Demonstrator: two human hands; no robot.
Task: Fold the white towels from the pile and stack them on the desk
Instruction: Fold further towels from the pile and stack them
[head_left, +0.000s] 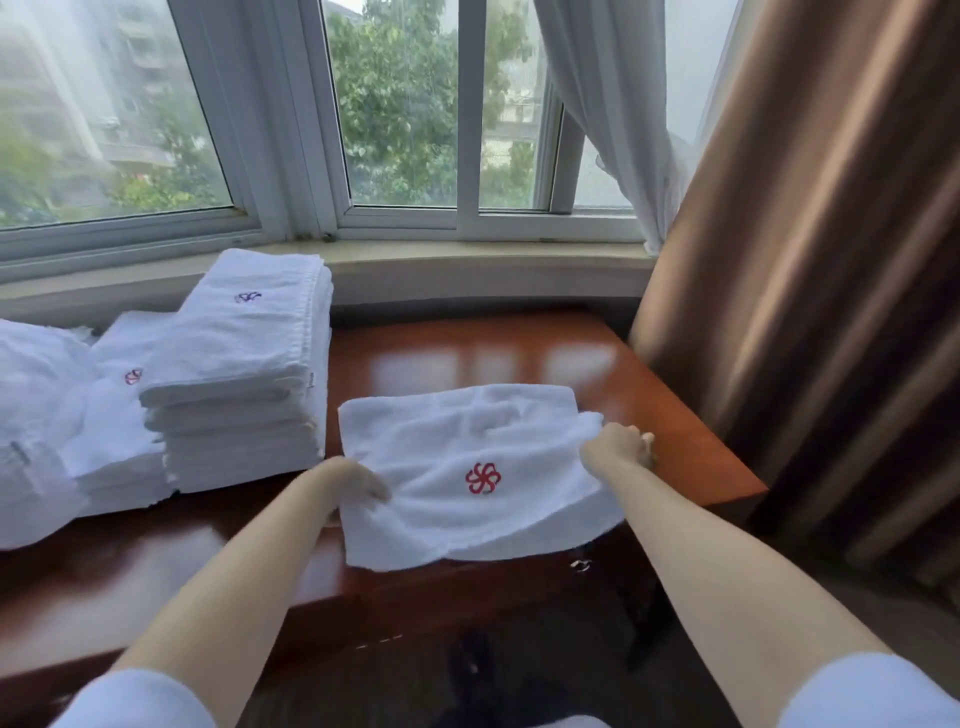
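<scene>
You are pinching the towel (467, 467) edges with both hands' fingers (376, 488), keeping it flat on the worktop (519, 358) for folding.

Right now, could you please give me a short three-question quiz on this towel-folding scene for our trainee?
1. True or false: the towel being folded lies on the desk with its near edge hanging over the front.
2. Which hand grips the towel's right edge? A) left hand B) right hand C) neither
3. Fill in: the tall stack of folded towels stands to the ____ of the towel being folded.

Key: 1. True. 2. B. 3. Left.
</scene>
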